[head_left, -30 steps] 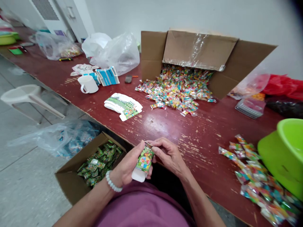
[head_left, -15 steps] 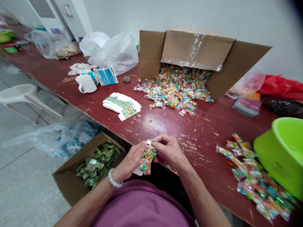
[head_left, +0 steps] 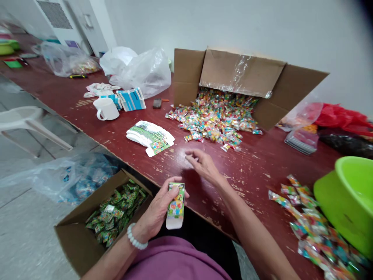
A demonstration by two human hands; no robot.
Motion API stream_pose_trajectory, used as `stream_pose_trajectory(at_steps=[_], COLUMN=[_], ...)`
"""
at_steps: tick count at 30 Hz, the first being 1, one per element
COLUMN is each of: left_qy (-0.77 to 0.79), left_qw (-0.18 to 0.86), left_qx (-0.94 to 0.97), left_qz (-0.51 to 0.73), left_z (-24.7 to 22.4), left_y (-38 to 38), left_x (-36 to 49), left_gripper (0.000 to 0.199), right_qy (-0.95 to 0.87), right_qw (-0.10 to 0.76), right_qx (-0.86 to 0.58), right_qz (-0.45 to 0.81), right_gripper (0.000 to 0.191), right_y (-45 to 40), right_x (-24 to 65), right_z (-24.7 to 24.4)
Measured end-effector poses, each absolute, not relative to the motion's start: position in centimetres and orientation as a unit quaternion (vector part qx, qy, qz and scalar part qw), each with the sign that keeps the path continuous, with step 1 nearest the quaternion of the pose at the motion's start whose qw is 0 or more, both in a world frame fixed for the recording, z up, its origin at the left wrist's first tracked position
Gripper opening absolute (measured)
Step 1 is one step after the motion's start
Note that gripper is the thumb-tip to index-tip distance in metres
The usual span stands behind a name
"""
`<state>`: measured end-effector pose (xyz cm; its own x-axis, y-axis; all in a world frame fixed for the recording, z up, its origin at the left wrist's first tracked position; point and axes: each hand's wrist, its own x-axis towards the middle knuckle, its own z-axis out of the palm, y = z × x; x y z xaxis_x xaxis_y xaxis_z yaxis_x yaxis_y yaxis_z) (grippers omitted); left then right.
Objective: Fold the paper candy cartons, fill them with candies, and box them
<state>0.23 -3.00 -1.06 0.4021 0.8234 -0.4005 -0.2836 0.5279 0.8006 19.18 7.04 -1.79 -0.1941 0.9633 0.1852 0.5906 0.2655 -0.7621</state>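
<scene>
My left hand (head_left: 159, 210) is wrapped round a small green printed carton (head_left: 176, 205), whose white flap hangs open at the lower end. Above the red table, my right hand (head_left: 204, 165) is apart from the carton, fingers partly bent and parted, with nothing visible in them. Flat printed cartons (head_left: 150, 136) lie in a fanned stack ahead of my hands. Behind them, wrapped candies (head_left: 215, 120) spill from a cardboard box (head_left: 241, 72) lying on its side. Green packets (head_left: 116, 212) fill part of an open box at the lower left.
More wrapped candies (head_left: 317, 225) lie beside a green basin (head_left: 346, 202) at the right. A white mug (head_left: 108, 109), blue-striped card (head_left: 131, 100) and plastic bags (head_left: 145, 72) stand at the left on the table (head_left: 247, 171). A white stool (head_left: 23, 116) is beyond.
My right hand has let go of the carton and moved forward over the table. The carton, now in my left hand alone, has turned more upright.
</scene>
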Motion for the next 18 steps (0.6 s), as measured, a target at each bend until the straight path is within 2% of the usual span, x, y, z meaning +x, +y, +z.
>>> stream_pose_trajectory(at_steps=[1, 5, 7, 9, 12, 16, 18], left_qy=[0.412, 0.420, 0.429, 0.437, 0.437, 0.379, 0.366], left_qw=[0.778, 0.817, 0.817, 0.803, 0.770, 0.756, 0.765], left_qx=[0.322, 0.298, 0.301, 0.333, 0.435, 0.533, 0.530], left_qz=[0.349, 0.259, 0.239, 0.233, 0.162, -0.028, -0.029], left_z=[-1.2, -2.1, -2.8, -3.5, -4.1, -4.3, -4.1], left_y=[-3.3, -4.5, -4.7, -4.4, -3.4, -2.4, -2.1], left_x=[-0.2, -2.8, -4.8, -7.1, -10.4, -12.4, -12.0], left_gripper=[0.045, 0.044, 0.045, 0.044, 0.049, 0.039, 0.033], right_qy=[-0.738, -0.735, -0.727, -0.729, -0.766, -0.791, -0.781], right_qw=[0.283, 0.232, 0.216, 0.208, 0.235, 0.270, 0.298], right_qx=[-0.583, -0.627, -0.645, -0.648, -0.595, -0.543, -0.544], right_qz=[0.190, 0.116, 0.096, 0.078, 0.063, 0.078, 0.073], right_gripper=[0.031, 0.052, 0.047, 0.034, 0.016, 0.023, 0.026], right_y=[9.3, 15.8, 16.6, 15.9, 12.9, 7.9, 6.0], right_x=[19.0, 18.0, 17.6, 17.5, 18.2, 19.6, 20.4], right_z=[-2.2, -3.9, -4.7, -5.3, -6.2, -7.4, -7.5])
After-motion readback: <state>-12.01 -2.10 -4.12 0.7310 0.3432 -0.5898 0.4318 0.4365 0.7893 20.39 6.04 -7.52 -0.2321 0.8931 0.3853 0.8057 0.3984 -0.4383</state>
